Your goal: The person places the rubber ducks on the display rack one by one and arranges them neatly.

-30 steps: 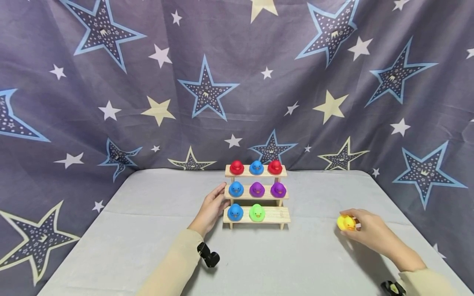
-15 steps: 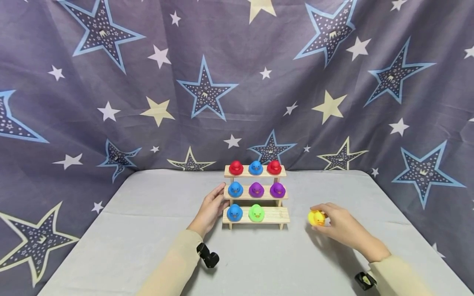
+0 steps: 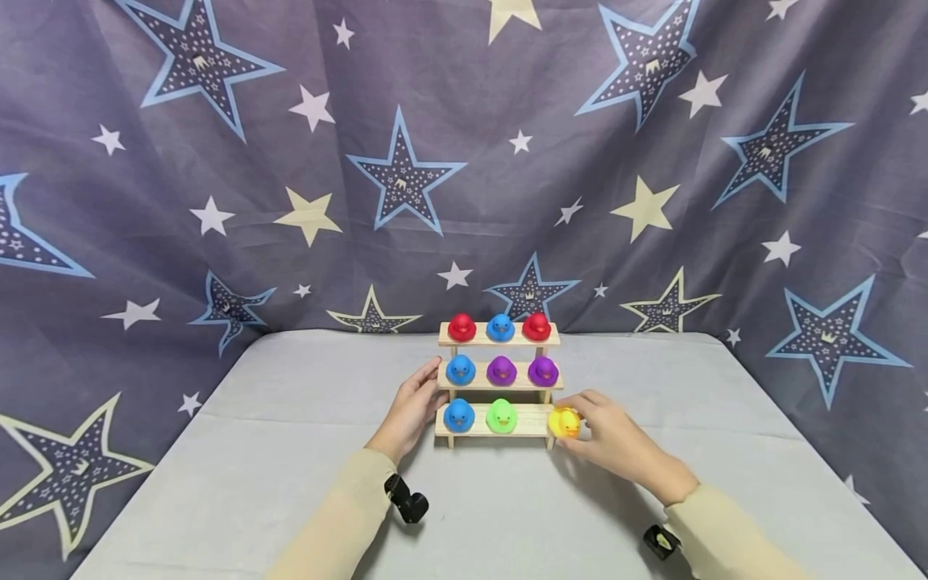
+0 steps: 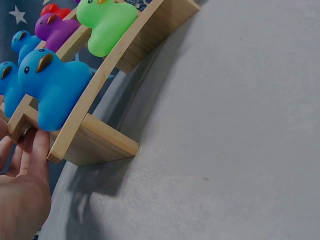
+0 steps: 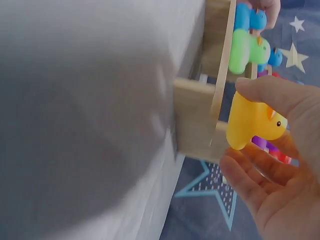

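My right hand [image 3: 616, 439] pinches a yellow rubber duck [image 3: 564, 422] between thumb and fingers at the right end of the bottom tier. In the right wrist view the yellow duck [image 5: 250, 120] sits beside the shelf edge, facing away from the table. My left hand [image 3: 409, 411] holds the left side of a three-tier wooden stand [image 3: 532, 415]; in the left wrist view its fingers [image 4: 37, 155] bend round the side frame. On the bottom tier stand a blue duck [image 3: 459, 416] and a light green duck [image 3: 502, 416].
The middle tier bears a blue duck [image 3: 461, 370] and two purple ducks [image 3: 502, 371]. On the top tier a blue duck [image 3: 500, 328] stands between two red ducks [image 3: 461, 328]. A star-patterned curtain [image 3: 406, 266] rises behind the grey-covered table [image 3: 312, 387].
My right hand has carried the yellow duck leftward from the right part of the table to the bottom tier's right end. The left hand has stayed at the stand.
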A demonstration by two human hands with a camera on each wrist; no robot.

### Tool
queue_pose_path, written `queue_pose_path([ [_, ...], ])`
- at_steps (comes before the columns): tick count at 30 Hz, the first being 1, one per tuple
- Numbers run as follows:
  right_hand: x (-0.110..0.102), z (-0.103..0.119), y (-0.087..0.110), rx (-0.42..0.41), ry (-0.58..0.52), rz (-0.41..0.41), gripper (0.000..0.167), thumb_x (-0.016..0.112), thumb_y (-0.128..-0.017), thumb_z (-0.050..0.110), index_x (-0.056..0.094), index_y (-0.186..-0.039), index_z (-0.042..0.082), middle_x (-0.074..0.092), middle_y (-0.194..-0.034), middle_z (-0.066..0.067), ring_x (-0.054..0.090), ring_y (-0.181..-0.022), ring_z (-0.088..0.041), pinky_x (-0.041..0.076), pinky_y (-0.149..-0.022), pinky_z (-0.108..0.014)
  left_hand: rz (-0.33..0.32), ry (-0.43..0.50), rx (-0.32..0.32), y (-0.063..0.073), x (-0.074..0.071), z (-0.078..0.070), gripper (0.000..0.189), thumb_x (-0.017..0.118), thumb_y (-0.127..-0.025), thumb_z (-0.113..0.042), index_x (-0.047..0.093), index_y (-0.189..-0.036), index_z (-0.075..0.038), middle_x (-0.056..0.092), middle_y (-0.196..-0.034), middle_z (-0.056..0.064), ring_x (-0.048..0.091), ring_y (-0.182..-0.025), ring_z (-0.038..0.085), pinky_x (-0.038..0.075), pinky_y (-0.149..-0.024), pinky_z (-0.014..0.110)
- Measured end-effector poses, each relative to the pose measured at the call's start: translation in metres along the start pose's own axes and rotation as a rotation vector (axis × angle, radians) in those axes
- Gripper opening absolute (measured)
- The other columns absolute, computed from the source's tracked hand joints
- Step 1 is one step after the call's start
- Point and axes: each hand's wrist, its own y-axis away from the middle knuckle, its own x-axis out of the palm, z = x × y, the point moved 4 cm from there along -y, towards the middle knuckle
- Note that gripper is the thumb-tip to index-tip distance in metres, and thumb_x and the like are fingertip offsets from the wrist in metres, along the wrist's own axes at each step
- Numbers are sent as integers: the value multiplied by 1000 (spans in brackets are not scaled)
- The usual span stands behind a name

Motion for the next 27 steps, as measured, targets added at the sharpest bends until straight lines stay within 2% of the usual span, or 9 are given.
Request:
queue_pose_path([
  [6,12,9,-12,-26,-5,-13,49,88,-74,13,69,-118,3,63,-108,-7,63,-95,-21,60,-85,-41,-2,-3,-5,0,0,-1,58,39,-101,-2,26,-157,-1,33,-156,20,41,-139,35,42,-112,37],
  [14,17,9,-15,-28,-13,-42,51,88,-74,14,68,-119,2,63,-112,-8,63,-100,-23,59,-90,-44,9,-6,4,-3,0,-2,59,42,-101,-4,26,-157,-1,33,-157,20,41,-139,34,42,-112,37],
  [27,25,4,-18,64,-22,-36,52,88,-75,16,68,-120,1,64,-111,-8,61,-90,-18,59,-80,-38,5,-6,-9,-5,-2,-2,58,40,-101,-2,26,-157,0,34,-155,22,42,-138,37,41,-113,39],
])
